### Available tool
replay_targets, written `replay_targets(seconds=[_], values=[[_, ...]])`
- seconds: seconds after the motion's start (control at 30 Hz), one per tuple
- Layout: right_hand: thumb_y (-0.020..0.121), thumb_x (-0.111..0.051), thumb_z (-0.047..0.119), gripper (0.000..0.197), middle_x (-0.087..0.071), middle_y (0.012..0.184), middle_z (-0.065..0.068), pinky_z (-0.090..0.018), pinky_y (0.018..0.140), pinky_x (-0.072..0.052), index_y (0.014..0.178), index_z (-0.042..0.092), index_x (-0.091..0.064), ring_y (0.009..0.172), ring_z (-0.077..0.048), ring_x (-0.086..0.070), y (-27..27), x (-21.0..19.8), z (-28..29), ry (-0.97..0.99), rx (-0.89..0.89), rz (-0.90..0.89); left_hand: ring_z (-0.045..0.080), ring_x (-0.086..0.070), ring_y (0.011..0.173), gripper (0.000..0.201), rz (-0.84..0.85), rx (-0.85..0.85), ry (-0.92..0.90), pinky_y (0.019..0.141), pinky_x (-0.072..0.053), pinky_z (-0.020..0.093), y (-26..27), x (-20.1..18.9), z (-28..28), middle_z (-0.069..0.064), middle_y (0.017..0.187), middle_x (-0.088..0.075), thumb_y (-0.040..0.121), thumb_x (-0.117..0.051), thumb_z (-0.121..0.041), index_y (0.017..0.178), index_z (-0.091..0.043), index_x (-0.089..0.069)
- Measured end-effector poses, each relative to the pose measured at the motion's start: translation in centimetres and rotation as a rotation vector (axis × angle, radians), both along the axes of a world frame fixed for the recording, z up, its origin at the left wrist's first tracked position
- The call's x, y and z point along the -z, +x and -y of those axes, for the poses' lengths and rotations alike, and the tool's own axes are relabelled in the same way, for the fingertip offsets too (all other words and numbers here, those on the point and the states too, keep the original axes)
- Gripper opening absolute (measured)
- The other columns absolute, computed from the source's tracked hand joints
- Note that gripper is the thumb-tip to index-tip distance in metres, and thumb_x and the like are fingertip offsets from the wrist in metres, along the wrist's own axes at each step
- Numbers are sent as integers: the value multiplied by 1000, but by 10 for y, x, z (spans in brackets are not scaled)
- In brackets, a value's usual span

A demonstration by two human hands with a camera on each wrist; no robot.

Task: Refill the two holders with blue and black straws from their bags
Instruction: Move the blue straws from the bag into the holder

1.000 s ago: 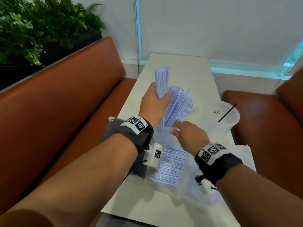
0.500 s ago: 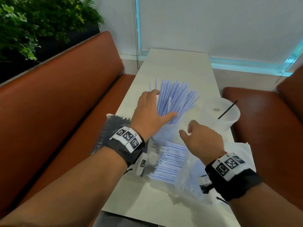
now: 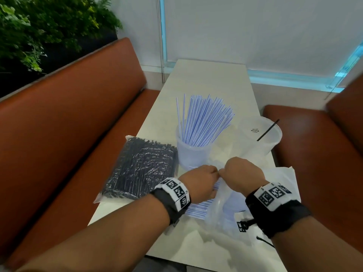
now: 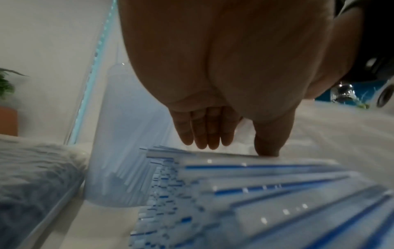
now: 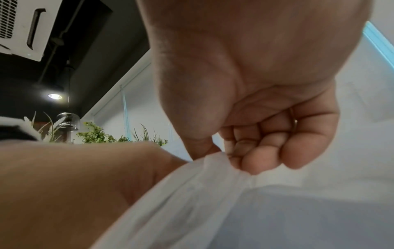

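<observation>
The left holder (image 3: 193,154), a clear cup, stands full of fanned blue-striped straws (image 3: 204,120). In the right holder (image 3: 262,138) leans a single black straw (image 3: 268,130). An open clear bag of blue straws (image 3: 199,210) lies near the table's front, under both hands. My left hand (image 3: 198,183) reaches down at the bag's mouth; in the left wrist view its fingers (image 4: 204,134) point down straight past the straw ends (image 4: 266,193) and the thumb touches the top layer. My right hand (image 3: 241,173) pinches the bag's plastic (image 5: 202,193) between thumb and curled fingers (image 5: 255,160).
A sealed bag of black straws (image 3: 141,167) lies left of the blue holder, over the edge of the white table (image 3: 212,75). Brown benches (image 3: 68,124) flank the table on both sides. Loose bag plastic (image 3: 275,185) spreads to the right near the front edge.
My left hand let go of a bundle of blue straws into the left holder and came back down to the bag. My right hand moved left and took hold of the bag's plastic.
</observation>
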State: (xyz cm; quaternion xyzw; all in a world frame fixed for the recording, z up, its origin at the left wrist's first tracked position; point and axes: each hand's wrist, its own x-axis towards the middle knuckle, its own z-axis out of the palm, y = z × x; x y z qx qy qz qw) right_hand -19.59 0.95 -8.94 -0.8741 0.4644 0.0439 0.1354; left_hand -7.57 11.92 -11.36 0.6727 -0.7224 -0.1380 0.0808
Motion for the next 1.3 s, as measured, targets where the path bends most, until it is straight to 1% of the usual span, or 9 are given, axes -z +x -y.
replay_targets(seconds=[0.27,0.33,0.53,0.63,0.73,0.83,1.03,1.2,1.3], values=[[90,-53,42,34,-55,67,2,-27,53,-34,68,17,-52,62,-16,-54,0,-7,-2,11,-20,41,27,-54,87,26,57,-3,126,72,-38,33,-6,4,19,14,108,-61,95,-57,-21,114,-4,-57],[90,-53,44,35,-57,68,2,-28,53,-34,68,16,-54,63,-16,-55,0,-8,-2,11,-22,42,29,-58,88,26,58,-18,135,69,-38,33,-7,4,20,13,107,-61,95,-58,-22,115,-5,-57],[87,-53,38,25,-57,70,3,-28,53,-33,72,18,-53,64,-15,-54,-1,-10,0,9,3,55,27,-57,104,35,304,-47,62,68,-38,36,7,-8,16,7,115,-55,95,-58,-30,125,-11,-56],[86,-53,36,22,-58,72,2,-28,54,-34,75,17,-55,64,-15,-54,0,-10,1,19,26,65,27,-61,99,29,398,-75,49,69,-40,36,26,-15,3,6,114,-59,97,-58,-25,122,-12,-52],[87,-52,36,22,-58,75,1,-29,56,-35,79,16,-56,65,-17,-53,-2,-9,1,39,46,87,28,-65,91,26,433,-86,61,76,-51,40,45,-20,-13,5,105,-64,93,-58,-14,118,-13,-50],[87,-52,37,23,-58,76,2,-30,57,-37,80,16,-56,66,-17,-53,-4,-5,1,47,62,120,27,-65,91,29,429,-76,37,81,-54,43,63,-17,-26,5,105,-65,93,-61,-15,120,-15,-50],[87,-52,41,13,-61,79,10,-29,58,-37,82,28,-54,71,-9,-57,-11,3,5,34,136,197,22,-62,85,12,400,-168,-30,72,-39,35,109,-4,-54,-4,96,-63,94,-49,-31,104,-25,-51],[91,-54,39,13,-61,83,11,-33,68,-45,83,29,-55,77,-10,-57,-12,7,8,109,129,246,20,-60,90,17,419,-261,-25,77,-38,35,148,1,-74,-6,100,-62,90,-57,-32,106,-29,-50],[99,-46,46,28,-64,88,6,-39,80,-47,86,25,-61,85,-21,-60,-11,5,6,158,136,382,20,-61,89,17,411,-294,-58,75,-37,35,158,-2,-76,-6,99,-62,90,-60,-33,103,-29,-49]])
